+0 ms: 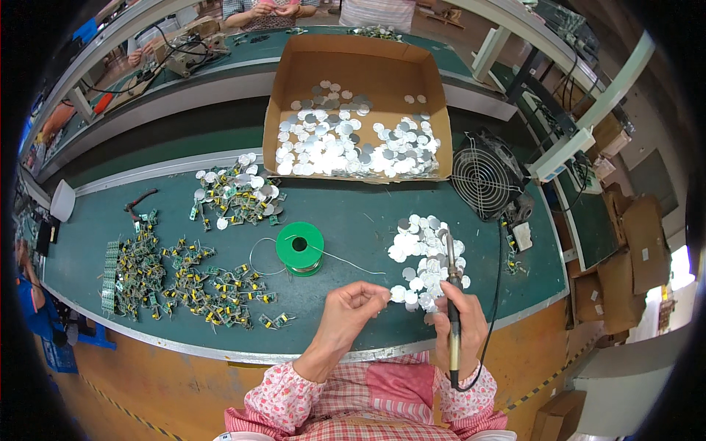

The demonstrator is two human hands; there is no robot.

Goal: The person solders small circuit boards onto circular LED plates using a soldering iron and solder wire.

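My right hand [465, 323] is wrapped around the handle of a soldering iron [454, 327], whose metal tip points away from me over a pile of round silver discs [423, 246]. At the near left edge of that pile, the thumb and fingers of my left hand [349, 314] are pinched on a silver disc [398, 294]. A green spool of solder wire [300, 246] lies to the left of the discs, and its loose wire end reaches toward my left hand. Small circuit boards with yellow parts [213, 287] are heaped at the left of the table.
Beyond the table [346, 209] sits a cardboard box [358, 62] of more discs. Boards with discs attached [239, 195] form a heap at the back left. A fan with a wire guard [485, 176] stands at the right. The iron's cord [498, 294] trails there. People sit across the bench.
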